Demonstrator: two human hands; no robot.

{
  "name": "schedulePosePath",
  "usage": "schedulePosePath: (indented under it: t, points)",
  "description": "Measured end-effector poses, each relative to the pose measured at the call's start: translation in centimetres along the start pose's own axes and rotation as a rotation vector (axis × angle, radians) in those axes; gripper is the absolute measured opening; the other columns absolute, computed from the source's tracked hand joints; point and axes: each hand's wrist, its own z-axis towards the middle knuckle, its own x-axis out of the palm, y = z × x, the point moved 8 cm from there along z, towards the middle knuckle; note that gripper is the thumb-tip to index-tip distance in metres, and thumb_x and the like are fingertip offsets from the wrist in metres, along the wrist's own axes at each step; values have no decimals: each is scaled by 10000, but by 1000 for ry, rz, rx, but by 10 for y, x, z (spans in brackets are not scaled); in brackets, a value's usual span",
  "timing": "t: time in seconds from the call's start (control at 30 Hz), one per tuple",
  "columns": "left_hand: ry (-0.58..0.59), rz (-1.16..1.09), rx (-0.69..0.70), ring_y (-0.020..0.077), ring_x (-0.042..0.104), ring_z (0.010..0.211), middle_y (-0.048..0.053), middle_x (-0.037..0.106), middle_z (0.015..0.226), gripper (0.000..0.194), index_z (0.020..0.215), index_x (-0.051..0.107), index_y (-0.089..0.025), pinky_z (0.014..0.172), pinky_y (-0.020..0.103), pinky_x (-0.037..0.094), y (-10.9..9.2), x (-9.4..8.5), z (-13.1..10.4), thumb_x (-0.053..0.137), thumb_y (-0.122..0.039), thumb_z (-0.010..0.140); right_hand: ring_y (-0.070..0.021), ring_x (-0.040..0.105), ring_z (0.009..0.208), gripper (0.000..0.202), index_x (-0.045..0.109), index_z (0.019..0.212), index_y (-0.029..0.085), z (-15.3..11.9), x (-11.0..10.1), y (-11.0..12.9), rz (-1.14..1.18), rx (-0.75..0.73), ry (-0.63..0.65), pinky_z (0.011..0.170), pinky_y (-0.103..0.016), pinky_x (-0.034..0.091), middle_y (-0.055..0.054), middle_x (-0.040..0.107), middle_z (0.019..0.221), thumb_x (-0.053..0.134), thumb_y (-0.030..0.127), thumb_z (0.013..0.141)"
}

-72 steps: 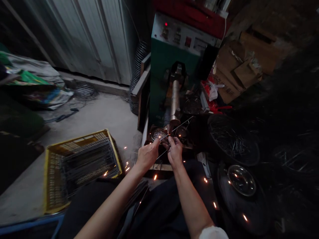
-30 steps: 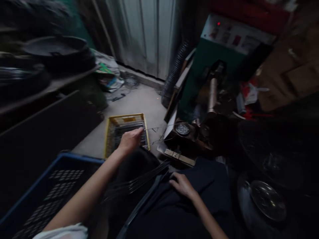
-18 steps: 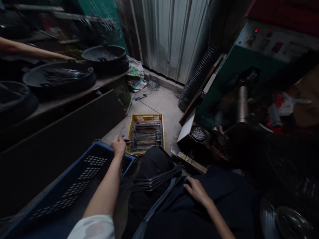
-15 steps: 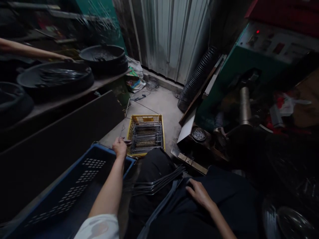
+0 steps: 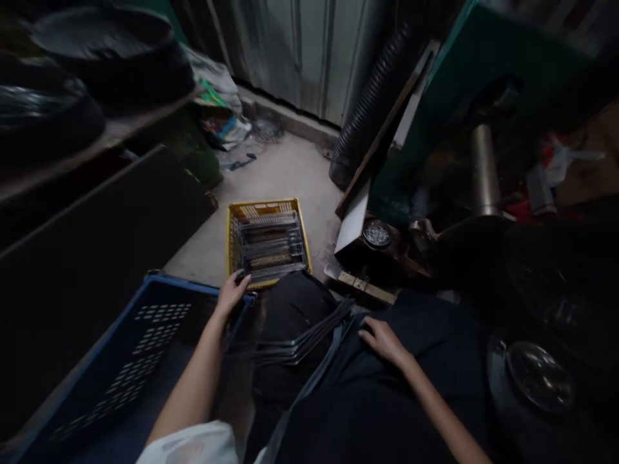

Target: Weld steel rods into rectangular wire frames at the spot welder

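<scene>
My left hand (image 5: 232,295) reaches out over the near left corner of a yellow crate (image 5: 305,241). Its thumb and fingers are apart, and I see nothing between them. Stacked wire frames (image 5: 268,240) lie inside that crate. Across my dark-clothed left leg rests a bundle of bent metal wires (image 5: 294,348). Just right of the bundle's end, my right hand (image 5: 384,340) lies on my lap, fingers loosely bent and thumb apart, with no visible thing in it. A blue crate (image 5: 145,283) stands beneath my left forearm.
A green machine (image 5: 435,129) with a metal cylinder (image 5: 485,171) stands at right, above a bowl of small metal parts (image 5: 377,234). A ribbed black hose (image 5: 370,103) leans beside it. Black round tubs (image 5: 116,58) sit on the left bench. A dark board (image 5: 106,219) stands below.
The thin bent wire at my left hand is gone from it, and its fingers have opened. My view has tipped downward. My right hand stays on my lap.
</scene>
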Motion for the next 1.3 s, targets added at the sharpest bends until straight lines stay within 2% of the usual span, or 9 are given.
schedulePosePath:
  t: [0.1, 0.23, 0.33, 0.53, 0.8, 1.0, 1.1, 1.17, 1.3]
  points:
    - [197, -13, 91, 227, 595, 884, 64, 657, 886, 418, 934, 614, -147, 811, 335, 499, -17, 7, -58, 495, -545, 888, -239, 661, 956, 159, 645, 994, 177, 2, -3, -2, -22, -10, -4, 811, -280, 440, -96, 709, 1005, 554, 281, 915]
    - [563, -35, 314, 209, 592, 809, 26, 648, 810, 394, 785, 653, -200, 771, 286, 474, -66, 22, -146, 599, -590, 802, -223, 655, 945, 147, 636, 1011, 191, 7, 3, -7, -65, -9, 40, 807, -274, 436, -78, 704, 990, 561, 287, 931]
    - [546, 42, 470, 198, 583, 761, 36, 612, 778, 378, 750, 624, -198, 723, 293, 459, -92, 25, -179, 538, -549, 861, -227, 653, 955, 155, 628, 1013, 195, 6, 7, -8, -101, -8, 47, 802, -279, 434, -83, 698, 1009, 561, 311, 935]
    - [517, 158, 511, 208, 604, 847, 60, 634, 926, 389, 998, 629, -192, 773, 314, 475, -104, 32, -180, 498, -543, 896, -226, 649, 974, 161, 618, 1025, 201, -2, 8, -15, -104, 1, 14, 795, -282, 434, -80, 690, 1048, 558, 322, 938]
    - [578, 227, 568, 271, 578, 988, 109, 602, 1010, 484, 886, 634, -188, 893, 378, 466, -118, 49, -185, 453, -636, 869, -227, 631, 1015, 191, 593, 1087, 206, -7, -1, -11, -197, -23, -5, 786, -285, 452, -91, 663, 1120, 529, 334, 961]
    - [596, 200, 595, 168, 520, 714, -2, 531, 759, 343, 844, 524, -201, 686, 267, 433, -155, 46, -173, 406, -509, 940, -220, 631, 960, 186, 576, 1099, 218, 17, -25, 11, -297, -41, -65, 766, -291, 465, -83, 648, 1086, 483, 327, 980]
    - [579, 188, 608, 158, 501, 725, -7, 505, 766, 328, 835, 497, -191, 692, 260, 407, -180, 45, -155, 396, -482, 947, -226, 614, 987, 218, 574, 1126, 220, 35, -33, 30, -333, -101, -103, 798, -302, 469, -87, 632, 1099, 443, 331, 992]
    - [599, 194, 620, 156, 505, 734, -5, 513, 765, 343, 823, 507, -187, 685, 255, 396, -192, 48, -142, 386, -485, 944, -226, 593, 1032, 237, 568, 1167, 223, 46, -26, 45, -350, -194, -77, 844, -306, 461, -88, 621, 1122, 433, 301, 988]
    - [597, 267, 634, 127, 381, 559, -46, 382, 583, 355, 661, 437, -201, 567, 267, 288, -198, 56, -118, 461, -456, 907, -241, 537, 1150, 302, 575, 1188, 212, 62, 13, 52, -451, -315, 141, 905, -330, 438, -111, 589, 1227, 444, 141, 925]
